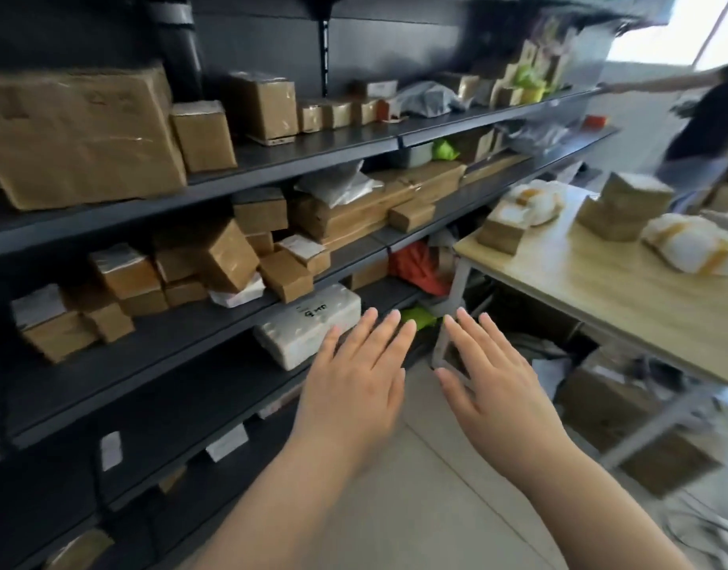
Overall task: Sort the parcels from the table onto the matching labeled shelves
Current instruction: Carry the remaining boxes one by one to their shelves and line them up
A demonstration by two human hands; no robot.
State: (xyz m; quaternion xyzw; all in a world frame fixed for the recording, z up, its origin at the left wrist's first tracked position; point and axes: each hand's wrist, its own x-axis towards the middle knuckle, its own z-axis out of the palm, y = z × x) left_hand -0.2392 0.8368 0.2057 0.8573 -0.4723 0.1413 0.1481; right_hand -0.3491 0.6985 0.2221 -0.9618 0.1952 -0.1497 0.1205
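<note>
Head view: both the left hand [354, 376] and right hand [488, 380] are spread flat and empty, shelves [296, 152] at nine o'clock already crowded, several parcels [625, 207] left unsorted on the table [593, 290] at two o'clock.

both hands [420, 388] spread empty before shelves [189, 355].

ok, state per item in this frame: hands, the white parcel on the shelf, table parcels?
left hand: open, fingers spread, empty
right hand: open, fingers spread, empty
white wrapped parcel: lying on the lower shelf, not held, handwritten mark facing up
brown boxes: stacked on the table
white-and-yellow bagged parcels: lying on the table, unsorted
shelf labels: stuck to the shelf edge, text unreadable
</note>
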